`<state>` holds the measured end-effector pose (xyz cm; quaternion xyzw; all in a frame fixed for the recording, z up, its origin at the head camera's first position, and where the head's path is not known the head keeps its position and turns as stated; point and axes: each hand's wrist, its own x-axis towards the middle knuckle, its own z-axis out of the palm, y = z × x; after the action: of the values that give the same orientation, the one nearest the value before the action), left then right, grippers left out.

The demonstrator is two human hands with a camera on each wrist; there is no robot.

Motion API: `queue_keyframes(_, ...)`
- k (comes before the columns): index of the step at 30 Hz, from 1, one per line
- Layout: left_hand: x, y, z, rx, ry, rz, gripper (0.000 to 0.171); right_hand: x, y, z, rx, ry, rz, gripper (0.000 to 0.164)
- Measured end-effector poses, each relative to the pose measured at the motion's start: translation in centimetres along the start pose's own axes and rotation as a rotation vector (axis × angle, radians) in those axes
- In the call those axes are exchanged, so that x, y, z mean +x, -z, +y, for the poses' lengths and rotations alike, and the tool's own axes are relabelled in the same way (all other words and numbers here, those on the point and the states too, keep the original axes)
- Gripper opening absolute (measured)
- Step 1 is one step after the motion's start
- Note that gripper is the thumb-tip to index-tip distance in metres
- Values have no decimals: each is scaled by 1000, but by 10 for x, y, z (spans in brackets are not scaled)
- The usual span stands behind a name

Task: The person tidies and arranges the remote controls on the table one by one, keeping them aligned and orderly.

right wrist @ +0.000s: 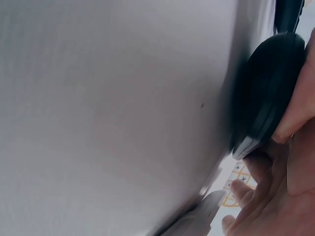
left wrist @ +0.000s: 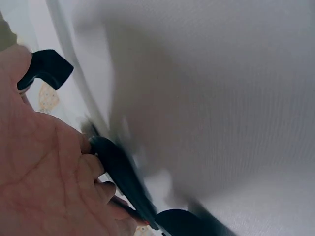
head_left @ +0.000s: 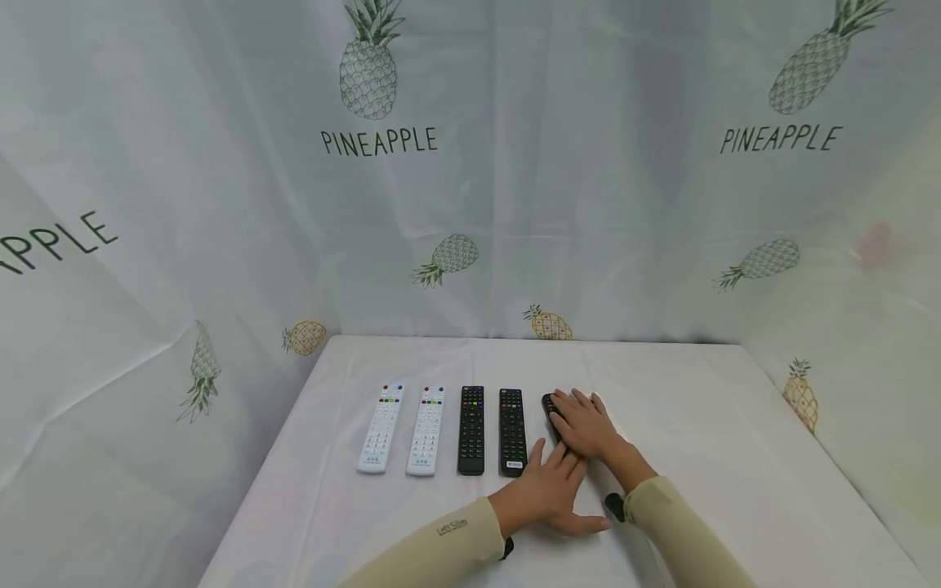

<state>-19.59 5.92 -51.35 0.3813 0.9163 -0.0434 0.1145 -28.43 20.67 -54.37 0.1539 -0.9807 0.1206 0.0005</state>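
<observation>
A black remote control (head_left: 549, 408) lies at the right end of a row of remotes, mostly covered by both hands. My right hand (head_left: 586, 426) rests over it with fingers extended. In the right wrist view the rounded end of that remote (right wrist: 268, 88) sits against the hand's thumb side. My left hand (head_left: 550, 492) reaches across from below, its fingers spread and its thumb pointing right. Its fingertips are at the near end of the same remote, partly under the right hand in the head view. The left wrist view shows the fingertips along the dark remote (left wrist: 123, 167).
Left of the hands, two more black remotes (head_left: 512, 433) and two white remotes (head_left: 425, 431) lie side by side, lengthwise. The white-covered table (head_left: 735, 457) extends to the right. A pineapple-printed curtain (head_left: 588, 204) stands behind and at both sides.
</observation>
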Motion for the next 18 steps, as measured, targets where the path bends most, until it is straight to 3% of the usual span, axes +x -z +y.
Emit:
queue_keyframes(10,-6,-2,2,-1,8,-30,99,-7,-8,-6,-17,-11,13,51)
queue_keyframes(18,-7,5,-1,-20,23,-40,100,-3,-4,-7,-46,-11,61,50)
